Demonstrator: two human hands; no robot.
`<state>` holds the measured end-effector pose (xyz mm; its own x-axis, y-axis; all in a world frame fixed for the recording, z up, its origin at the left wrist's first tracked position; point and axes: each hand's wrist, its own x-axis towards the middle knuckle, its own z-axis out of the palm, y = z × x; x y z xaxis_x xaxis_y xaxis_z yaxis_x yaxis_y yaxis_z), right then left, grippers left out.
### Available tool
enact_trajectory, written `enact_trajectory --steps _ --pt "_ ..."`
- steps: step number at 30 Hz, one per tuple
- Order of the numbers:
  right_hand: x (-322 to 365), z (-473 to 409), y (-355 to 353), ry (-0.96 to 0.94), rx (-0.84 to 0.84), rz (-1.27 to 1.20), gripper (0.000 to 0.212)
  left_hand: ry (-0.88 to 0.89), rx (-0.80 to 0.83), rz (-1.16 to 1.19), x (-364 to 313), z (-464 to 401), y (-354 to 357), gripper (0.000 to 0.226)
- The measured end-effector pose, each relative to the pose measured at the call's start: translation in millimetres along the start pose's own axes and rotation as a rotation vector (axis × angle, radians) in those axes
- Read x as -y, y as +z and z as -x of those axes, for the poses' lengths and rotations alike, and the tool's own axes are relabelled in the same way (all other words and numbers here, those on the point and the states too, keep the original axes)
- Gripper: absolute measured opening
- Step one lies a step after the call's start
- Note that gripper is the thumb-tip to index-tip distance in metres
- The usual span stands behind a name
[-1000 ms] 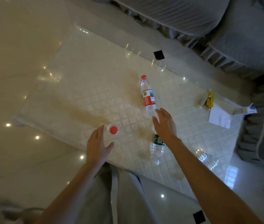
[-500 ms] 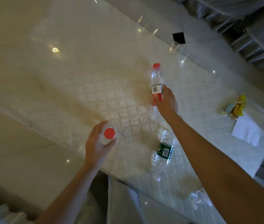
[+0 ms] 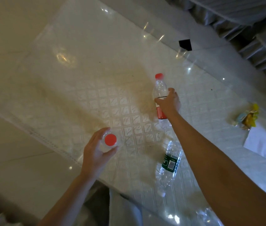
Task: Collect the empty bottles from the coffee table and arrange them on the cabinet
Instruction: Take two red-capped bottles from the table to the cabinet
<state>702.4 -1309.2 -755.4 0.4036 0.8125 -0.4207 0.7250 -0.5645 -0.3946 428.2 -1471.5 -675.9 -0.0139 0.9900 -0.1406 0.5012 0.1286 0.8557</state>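
1. Head camera looks down on the glass coffee table (image 3: 83, 66).
2. Left hand (image 3: 94, 154) has its fingers and thumb curled round an upright clear bottle (image 3: 109, 142), seen from above its red cap, near the table's front edge.
3. Right hand (image 3: 168, 103) wraps the red-labelled bottle (image 3: 160, 88) farther back.
4. Green-labelled bottle (image 3: 169, 163) lies flat between the arms.
5. Crumpled wrappers (image 3: 247, 118) and a white napkin (image 3: 261, 144) sit at the right.
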Motion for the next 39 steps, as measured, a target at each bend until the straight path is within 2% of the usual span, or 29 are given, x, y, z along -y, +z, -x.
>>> enact_trajectory --steps 12,20,25,31,36,39 --pt "-39.6 127.1 -19.9 -0.362 -0.119 -0.148 0.08 -0.015 0.081 -0.138 -4.3 11.8 -10.7 0.061" --pt "-78.5 171.4 -34.5 -0.346 -0.163 -0.179 0.074 0.005 0.063 -0.177 -5.5 16.0 -12.0 0.063" --pt "-83.6 180.5 -44.9 -0.319 -0.259 -0.163 0.071 0.017 0.039 -0.168 -8.6 22.4 -12.5 0.061" --pt "-76.5 213.4 -67.4 -0.346 -0.33 -0.23 0.075 0.022 0.097 -0.139 -39.2 40.0 -14.6 0.064" --pt "-67.8 265.2 -93.8 -0.252 -0.384 -0.343 0.076 0.033 0.184 -0.092 -81.0 53.7 -27.7 0.067" --pt "-65.3 300.6 -107.4 -0.208 -0.441 -0.385 0.078 0.118 0.242 -0.079 -105.9 59.9 -38.9 0.067"
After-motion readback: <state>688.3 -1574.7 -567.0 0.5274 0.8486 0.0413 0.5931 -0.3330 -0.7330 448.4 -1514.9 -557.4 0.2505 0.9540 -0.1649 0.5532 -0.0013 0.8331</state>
